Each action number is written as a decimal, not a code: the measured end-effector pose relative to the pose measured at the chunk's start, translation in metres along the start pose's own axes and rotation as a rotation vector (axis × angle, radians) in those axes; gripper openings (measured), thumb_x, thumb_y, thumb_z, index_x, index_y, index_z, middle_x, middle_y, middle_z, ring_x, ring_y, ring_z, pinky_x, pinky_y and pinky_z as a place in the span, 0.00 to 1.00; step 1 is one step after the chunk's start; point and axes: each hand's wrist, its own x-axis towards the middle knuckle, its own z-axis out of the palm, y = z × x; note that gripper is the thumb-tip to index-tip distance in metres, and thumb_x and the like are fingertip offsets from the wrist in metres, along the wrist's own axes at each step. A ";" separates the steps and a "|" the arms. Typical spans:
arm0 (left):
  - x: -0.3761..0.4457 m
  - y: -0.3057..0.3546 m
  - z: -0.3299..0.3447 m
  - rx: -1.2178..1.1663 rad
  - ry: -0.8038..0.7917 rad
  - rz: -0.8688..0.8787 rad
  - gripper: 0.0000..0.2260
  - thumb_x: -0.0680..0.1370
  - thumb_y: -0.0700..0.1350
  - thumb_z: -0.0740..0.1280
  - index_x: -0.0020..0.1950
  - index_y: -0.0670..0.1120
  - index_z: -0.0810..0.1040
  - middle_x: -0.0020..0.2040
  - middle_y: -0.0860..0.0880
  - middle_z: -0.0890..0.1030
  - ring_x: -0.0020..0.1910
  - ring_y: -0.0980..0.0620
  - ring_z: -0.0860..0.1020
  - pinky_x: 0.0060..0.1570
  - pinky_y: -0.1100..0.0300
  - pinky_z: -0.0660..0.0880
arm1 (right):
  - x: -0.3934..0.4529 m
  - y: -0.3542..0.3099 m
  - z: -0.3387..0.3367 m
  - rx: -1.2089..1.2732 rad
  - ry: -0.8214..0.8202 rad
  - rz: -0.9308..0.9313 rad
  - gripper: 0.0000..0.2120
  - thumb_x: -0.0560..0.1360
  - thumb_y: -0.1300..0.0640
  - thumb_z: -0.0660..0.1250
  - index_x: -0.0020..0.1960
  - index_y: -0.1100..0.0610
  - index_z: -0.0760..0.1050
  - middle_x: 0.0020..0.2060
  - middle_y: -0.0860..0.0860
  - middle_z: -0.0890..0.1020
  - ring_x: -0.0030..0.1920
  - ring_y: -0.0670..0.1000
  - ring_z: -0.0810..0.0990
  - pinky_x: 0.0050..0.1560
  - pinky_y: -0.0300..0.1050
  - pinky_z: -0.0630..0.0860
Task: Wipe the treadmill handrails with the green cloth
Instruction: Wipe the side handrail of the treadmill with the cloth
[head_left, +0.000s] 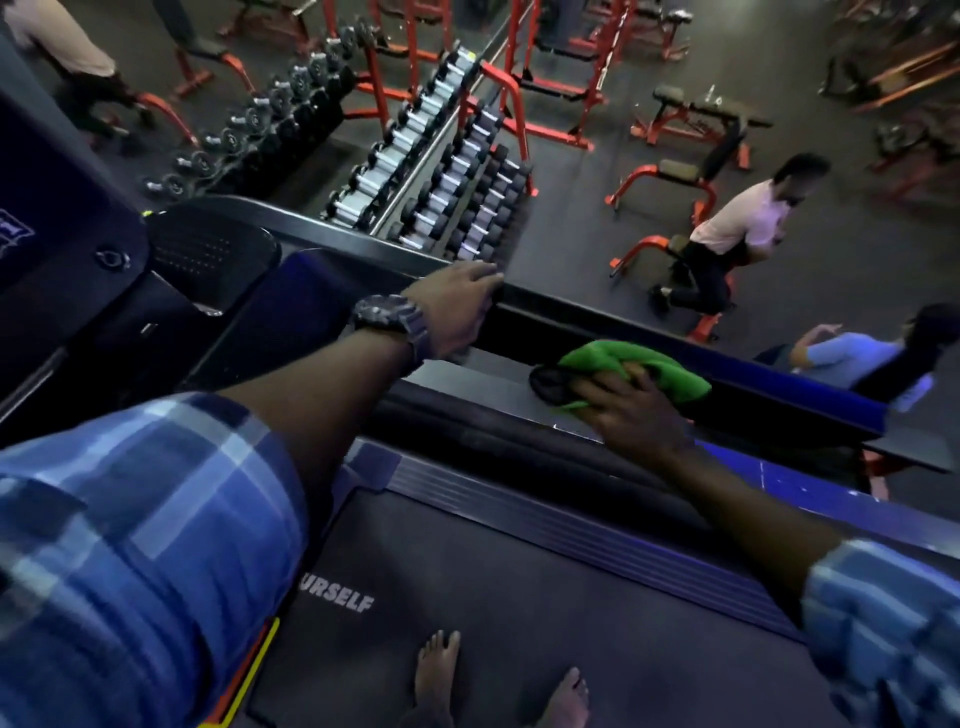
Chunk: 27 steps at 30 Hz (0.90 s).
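On right-side handrail, right hand gripping green cloth, pressing it onto rail mid-length. Left hand resting open on rail farther left. Wiping looking underway; other handrail not showing, state unknown.

Treadmill handrail: green cloth bunched on top. Treadmill belt: two bare feet standing.
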 end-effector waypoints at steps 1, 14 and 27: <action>0.003 0.007 0.005 -0.006 -0.022 0.032 0.19 0.75 0.38 0.61 0.66 0.35 0.72 0.64 0.37 0.75 0.64 0.39 0.73 0.66 0.56 0.65 | 0.002 0.004 -0.007 0.010 0.073 0.086 0.12 0.74 0.58 0.61 0.48 0.51 0.83 0.59 0.51 0.81 0.56 0.57 0.75 0.59 0.55 0.64; 0.011 0.041 0.027 0.041 -0.073 0.009 0.29 0.70 0.44 0.55 0.70 0.34 0.67 0.71 0.36 0.68 0.71 0.38 0.65 0.73 0.52 0.58 | -0.097 0.034 0.018 0.003 0.114 0.096 0.11 0.72 0.58 0.62 0.44 0.51 0.84 0.57 0.50 0.83 0.55 0.55 0.73 0.57 0.54 0.65; -0.019 -0.007 -0.005 0.137 -0.073 -0.198 0.26 0.72 0.50 0.53 0.66 0.38 0.73 0.67 0.38 0.73 0.63 0.38 0.73 0.65 0.48 0.69 | 0.016 0.011 -0.029 0.331 0.182 0.225 0.19 0.65 0.53 0.63 0.55 0.49 0.80 0.59 0.49 0.79 0.56 0.57 0.74 0.52 0.53 0.68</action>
